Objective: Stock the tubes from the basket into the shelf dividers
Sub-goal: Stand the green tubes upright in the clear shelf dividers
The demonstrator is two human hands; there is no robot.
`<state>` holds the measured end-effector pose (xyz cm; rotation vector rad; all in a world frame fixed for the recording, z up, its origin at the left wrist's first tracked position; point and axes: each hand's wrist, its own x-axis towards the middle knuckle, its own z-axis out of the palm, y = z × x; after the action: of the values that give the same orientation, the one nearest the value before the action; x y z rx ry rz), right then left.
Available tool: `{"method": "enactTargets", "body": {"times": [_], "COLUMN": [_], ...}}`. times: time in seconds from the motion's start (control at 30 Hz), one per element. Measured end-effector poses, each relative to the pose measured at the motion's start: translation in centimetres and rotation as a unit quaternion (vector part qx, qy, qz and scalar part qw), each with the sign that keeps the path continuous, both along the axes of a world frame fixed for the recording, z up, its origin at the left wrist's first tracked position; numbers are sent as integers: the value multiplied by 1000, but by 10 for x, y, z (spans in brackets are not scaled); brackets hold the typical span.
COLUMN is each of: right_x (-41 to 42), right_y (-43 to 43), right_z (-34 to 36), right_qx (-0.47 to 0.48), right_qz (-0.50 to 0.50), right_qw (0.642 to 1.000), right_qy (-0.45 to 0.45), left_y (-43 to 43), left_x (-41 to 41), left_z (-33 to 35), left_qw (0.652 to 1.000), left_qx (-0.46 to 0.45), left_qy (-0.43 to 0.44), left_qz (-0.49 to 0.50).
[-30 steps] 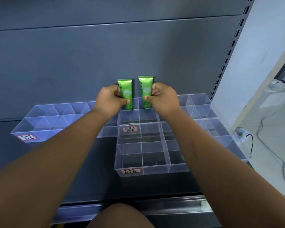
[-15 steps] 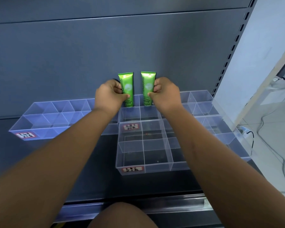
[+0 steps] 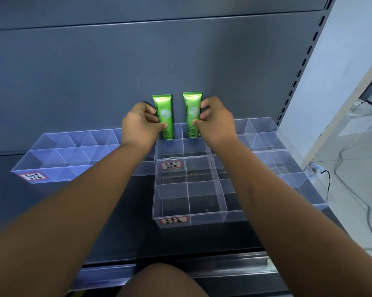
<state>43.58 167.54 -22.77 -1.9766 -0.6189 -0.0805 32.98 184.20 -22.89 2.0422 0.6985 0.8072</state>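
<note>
Left hand (image 3: 142,123) pinches the left tube (image 3: 164,112), right hand (image 3: 215,123) pinches the right tube (image 3: 192,109). Both green tubes stand upright in the rearmost cells of the clear dividers (image 3: 172,147), at the back edge of the shelf (image 3: 120,221). Placing step, I'd say; next, release without tipping them.

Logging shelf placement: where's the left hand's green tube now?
Head view, centre: the left green tube stands upright at the back row of the clear divider tray, held by the left hand, just left of the second green tube.
</note>
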Motion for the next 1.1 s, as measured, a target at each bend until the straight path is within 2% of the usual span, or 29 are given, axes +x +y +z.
{"method": "enactTargets", "body": {"times": [0.4,0.77,1.1], "right_x": [2,3,5], "right_y": [2,3,4], "right_z": [-3,-3,-6], "right_qx": [-15,-27,-34], "right_qz": [-5,-1,-4], "right_qw": [1000,1000,999], "right_qy": [-9,-7,-17], "left_y": [2,0,1], "left_x": [2,6,5], "left_z": [-1,-2,-6], "left_qw": [996,999,999], "left_qx": [34,-2,2], "left_qy": [79,52,40], "left_qz": [-13,-8,-21]}}
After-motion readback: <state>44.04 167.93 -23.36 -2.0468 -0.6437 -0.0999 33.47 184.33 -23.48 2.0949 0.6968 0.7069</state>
